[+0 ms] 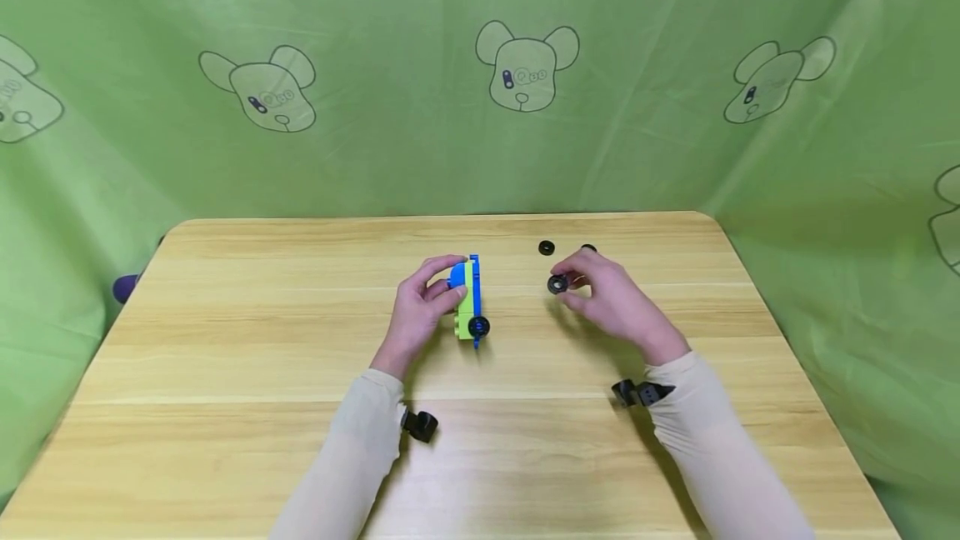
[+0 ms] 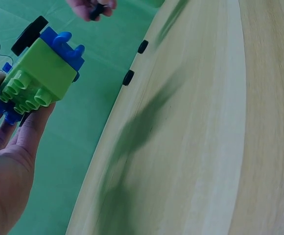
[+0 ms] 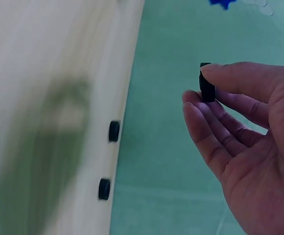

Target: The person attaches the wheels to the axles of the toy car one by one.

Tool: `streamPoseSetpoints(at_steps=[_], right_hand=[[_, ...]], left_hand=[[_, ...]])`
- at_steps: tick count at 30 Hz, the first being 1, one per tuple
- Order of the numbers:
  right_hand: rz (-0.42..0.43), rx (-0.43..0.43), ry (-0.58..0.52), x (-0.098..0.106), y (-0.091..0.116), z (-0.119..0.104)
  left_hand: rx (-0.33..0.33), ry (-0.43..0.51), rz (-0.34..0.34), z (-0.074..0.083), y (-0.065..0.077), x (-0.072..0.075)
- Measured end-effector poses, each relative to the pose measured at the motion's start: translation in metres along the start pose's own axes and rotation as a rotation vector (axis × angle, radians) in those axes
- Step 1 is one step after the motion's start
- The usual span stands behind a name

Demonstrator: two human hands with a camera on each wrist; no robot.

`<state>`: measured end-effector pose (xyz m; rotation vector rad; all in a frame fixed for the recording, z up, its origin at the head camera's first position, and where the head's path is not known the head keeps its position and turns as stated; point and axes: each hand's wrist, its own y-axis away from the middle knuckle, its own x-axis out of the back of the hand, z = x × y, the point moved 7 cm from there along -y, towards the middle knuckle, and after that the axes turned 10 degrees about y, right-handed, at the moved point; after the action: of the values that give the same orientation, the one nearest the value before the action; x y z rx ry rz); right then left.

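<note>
My left hand (image 1: 420,307) grips a toy car (image 1: 467,298) built of lime green and blue blocks, raised above the table and turned on its side. One black wheel (image 1: 478,327) is mounted at the car's near end. In the left wrist view the lime block (image 2: 46,68) shows its studs, and a black tyre (image 2: 29,35) is on its upper side. Between thumb and fingers, my right hand (image 1: 611,298) pinches a loose black tyre (image 1: 557,283), held apart from the car. The right wrist view shows this tyre (image 3: 207,83) edge-on at the fingertips.
Two more black tyres lie toward the back of the wooden table (image 1: 262,340): one tyre (image 1: 547,247) flat behind the right hand, another tyre (image 1: 589,247) partly hidden by its fingers. A green printed curtain (image 1: 420,148) hangs behind the table and at both sides.
</note>
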<state>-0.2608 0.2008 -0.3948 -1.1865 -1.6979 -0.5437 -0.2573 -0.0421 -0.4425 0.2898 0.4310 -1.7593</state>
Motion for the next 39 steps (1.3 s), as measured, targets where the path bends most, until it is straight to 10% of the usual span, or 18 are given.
streamPoseSetpoints(at_steps=[39], right_hand=[[0.161, 0.198, -0.073, -0.008, -0.025, -0.085]], left_hand=[[0.006, 0.007, -0.012, -0.002, 0.000, -0.005]])
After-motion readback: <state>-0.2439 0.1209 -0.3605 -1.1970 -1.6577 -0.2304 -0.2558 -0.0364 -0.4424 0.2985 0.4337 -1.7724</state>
